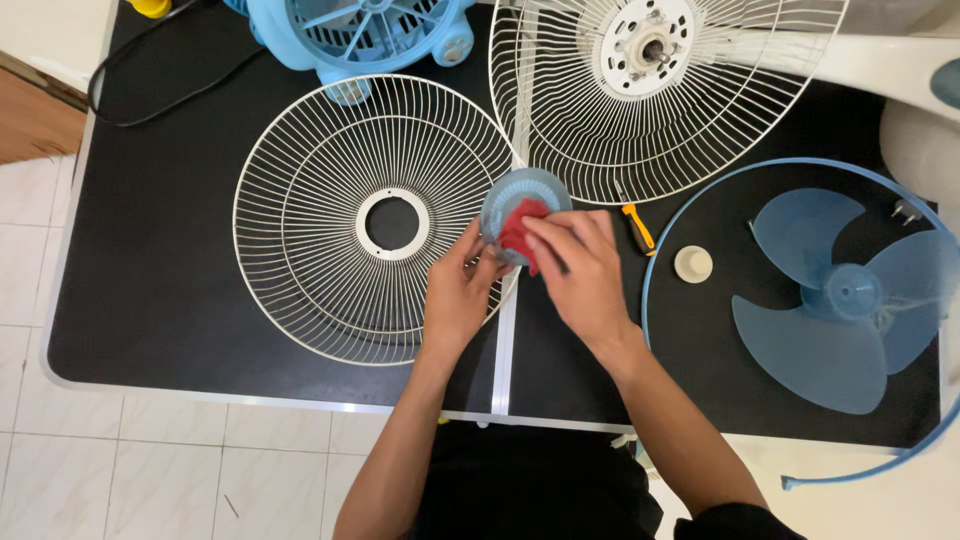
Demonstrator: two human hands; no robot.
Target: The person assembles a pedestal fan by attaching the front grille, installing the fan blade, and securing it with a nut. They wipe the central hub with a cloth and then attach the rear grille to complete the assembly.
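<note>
My left hand [458, 290] grips the lower edge of a round translucent blue fan cap [522, 193], held tilted above the table. My right hand [578, 270] presses a red cloth [517, 228] against the inside of that cap. Under my left hand lies a white wire fan guard [330, 220] with an open ring in its middle. A second white wire guard [640, 100], still on the fan's motor head, lies behind the cap.
A black table [150, 260] holds everything. At right lie a blue three-blade fan propeller [840, 300], a blue rim ring [660, 240], a cream round knob [693, 264] and an orange-handled screwdriver [638, 227]. A small blue fan [360, 30] and a black cable [150, 110] sit at the back.
</note>
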